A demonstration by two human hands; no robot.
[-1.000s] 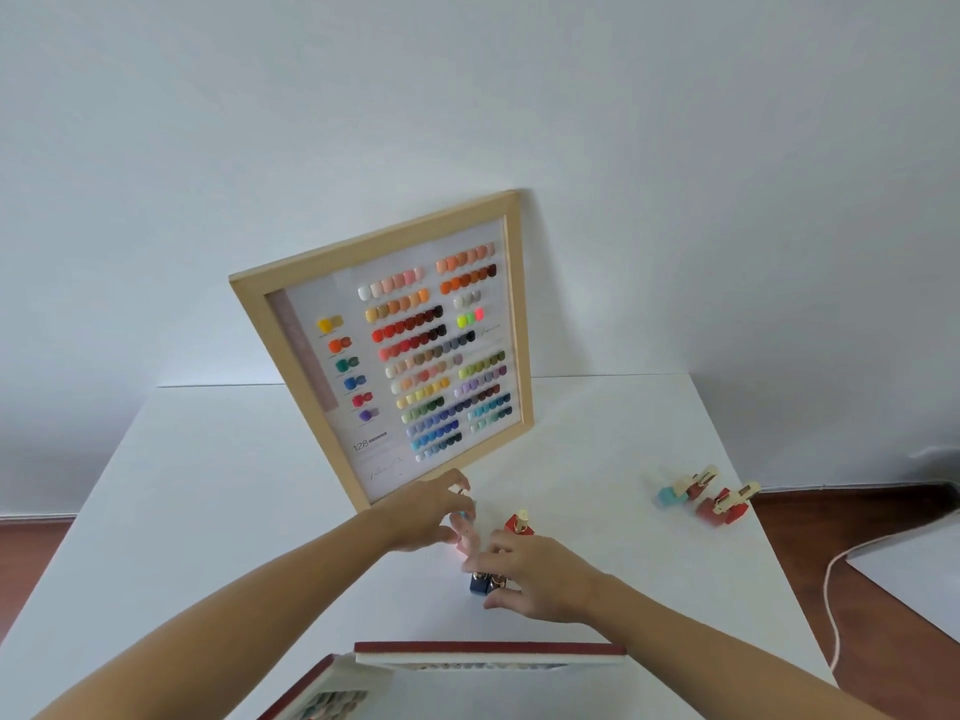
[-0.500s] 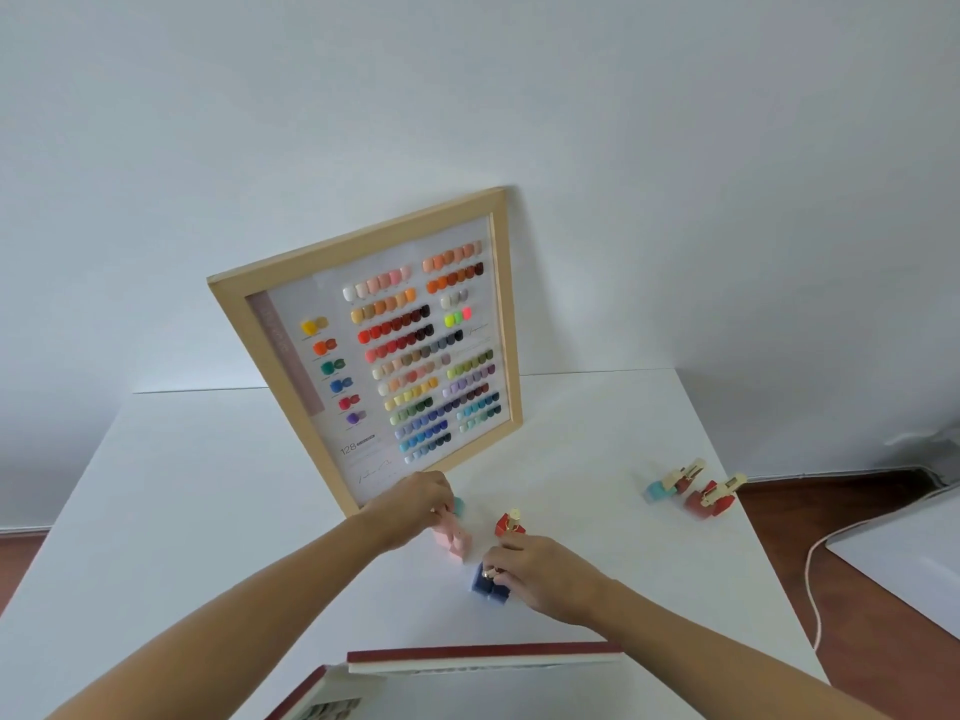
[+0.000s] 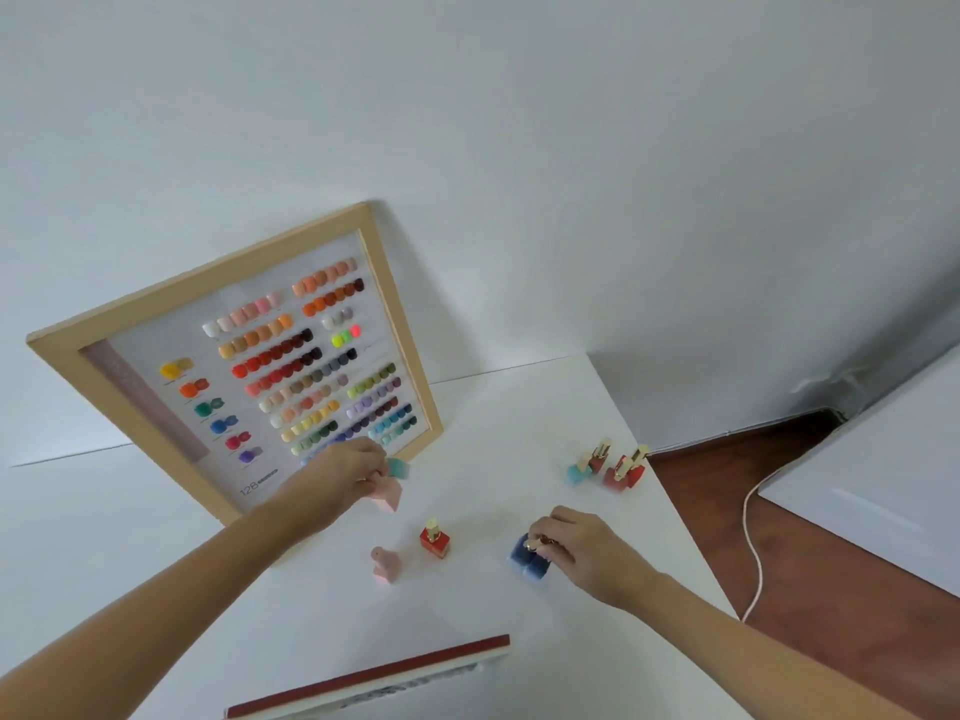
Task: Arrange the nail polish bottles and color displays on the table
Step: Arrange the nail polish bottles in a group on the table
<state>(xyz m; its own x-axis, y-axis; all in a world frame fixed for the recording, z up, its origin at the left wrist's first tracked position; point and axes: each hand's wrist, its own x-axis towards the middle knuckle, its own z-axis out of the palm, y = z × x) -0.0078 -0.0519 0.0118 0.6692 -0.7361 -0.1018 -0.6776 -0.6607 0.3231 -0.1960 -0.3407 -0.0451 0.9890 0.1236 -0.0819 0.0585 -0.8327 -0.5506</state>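
A wooden-framed colour display (image 3: 249, 366) leans against the wall on the white table (image 3: 519, 407). My left hand (image 3: 348, 472) is closed on a pink bottle (image 3: 390, 495) and a teal bottle (image 3: 399, 467), just in front of the frame's lower edge. My right hand (image 3: 574, 548) grips the caps of two blue bottles (image 3: 530, 561) standing on the table. Between the hands stand a red bottle with a gold cap (image 3: 434, 538) and a small pink bottle (image 3: 385, 563).
A group of teal and red bottles (image 3: 608, 467) stands near the table's right edge. A red-edged display board (image 3: 374, 678) lies at the near edge. Right of the table, a pale cable (image 3: 753, 537) runs over the brown floor beside another white surface (image 3: 883, 485).
My hands have moved apart: the right one carried the blue bottles rightward, the left stayed by the frame with pink and teal bottles. The red and small pink bottles now stand uncovered.
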